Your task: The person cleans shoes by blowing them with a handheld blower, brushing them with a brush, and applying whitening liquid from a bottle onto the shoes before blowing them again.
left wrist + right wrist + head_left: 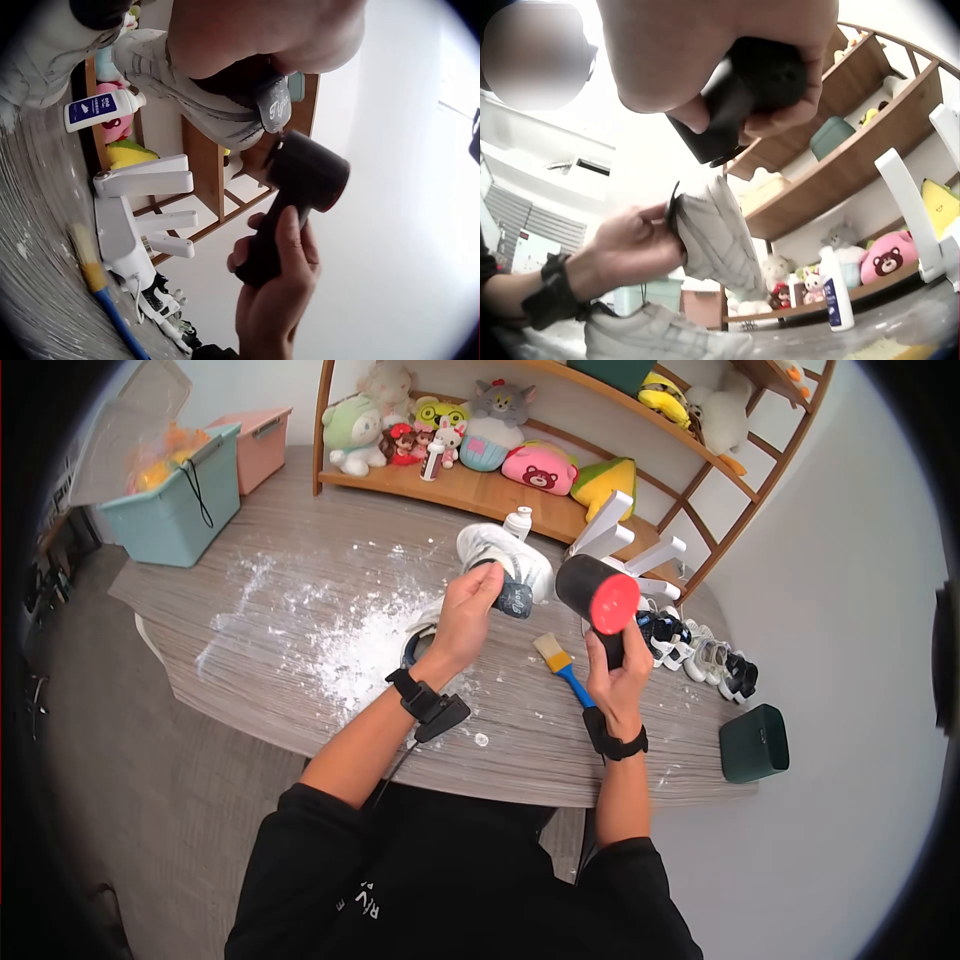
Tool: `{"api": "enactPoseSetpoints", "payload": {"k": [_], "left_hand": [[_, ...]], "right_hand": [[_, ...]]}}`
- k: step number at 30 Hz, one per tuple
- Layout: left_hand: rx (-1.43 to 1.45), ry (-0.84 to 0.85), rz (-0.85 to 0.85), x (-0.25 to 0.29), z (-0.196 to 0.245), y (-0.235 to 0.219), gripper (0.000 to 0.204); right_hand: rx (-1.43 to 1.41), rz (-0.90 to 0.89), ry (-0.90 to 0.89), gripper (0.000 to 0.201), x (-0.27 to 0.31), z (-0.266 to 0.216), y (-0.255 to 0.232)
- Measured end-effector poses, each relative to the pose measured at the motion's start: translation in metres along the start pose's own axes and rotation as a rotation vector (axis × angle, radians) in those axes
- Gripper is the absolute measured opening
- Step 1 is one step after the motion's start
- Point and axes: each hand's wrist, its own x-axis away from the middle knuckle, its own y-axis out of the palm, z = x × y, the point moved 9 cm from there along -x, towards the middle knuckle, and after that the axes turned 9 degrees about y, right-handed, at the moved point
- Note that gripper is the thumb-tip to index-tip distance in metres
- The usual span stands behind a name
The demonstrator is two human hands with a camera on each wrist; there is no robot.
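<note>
My left hand grips a white sneaker by its opening, lifted above the table. The sneaker's dark tongue, lettered in white, faces the dryer. In my right hand is the handle of a black hair dryer with a red rear end. Its barrel points at the sneaker, front end close to the tongue in the left wrist view. A second white sneaker lies on the table below my left hand, mostly hidden by it in the head view. White powder is scattered around there.
A blue-handled brush lies between my arms. Behind the sneaker stand a white bottle and a white rack with upright arms. Several shoes and a dark green bin are at right; storage boxes at left, plush-filled shelf behind.
</note>
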Motion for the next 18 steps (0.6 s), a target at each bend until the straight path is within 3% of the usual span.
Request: {"api": "enactPoseSetpoints", "payload": {"k": [1,3,5,8,10,11,13,16,18], "left_hand": [[-0.165,0.018,-0.045,0.002,-0.001,-0.001,0.037],[-0.201,0.018,-0.046,0.009,0.004,0.005,0.039],[-0.246,0.026,-0.062,0.01,0.006,0.008,0.041],[-0.278,0.086,-0.099,0.011,0.006,0.01,0.037],[-0.346,0.195,-0.128,0.008,0.018,0.013,0.036],[-0.35,0.199,-0.126,0.007,0.019,0.013,0.036],[-0.369,0.214,-0.163,0.011,0.027,0.021,0.036],[-0.419,0.248,-0.186,0.013,0.022,0.019,0.035],[-0.38,0.2,-0.183,0.012,0.018,0.015,0.035]], "right_hand": [[0.009,-0.019,0.002,0.038,0.001,0.0,0.0],[-0.024,-0.109,-0.206,0.038,0.01,-0.025,0.0],[0.084,-0.209,-0.145,0.04,0.012,-0.022,0.012],[0.07,-0.161,-0.094,0.04,0.008,-0.009,0.011],[0.051,-0.057,0.012,0.038,0.003,0.005,0.001],[-0.018,-0.083,0.147,0.034,0.008,0.02,0.0],[-0.147,-0.131,0.074,0.031,0.012,0.015,0.001],[0.023,-0.225,-0.107,0.032,0.01,-0.003,0.006],[0.032,-0.177,0.0,0.032,0.008,0.009,0.002]]}}
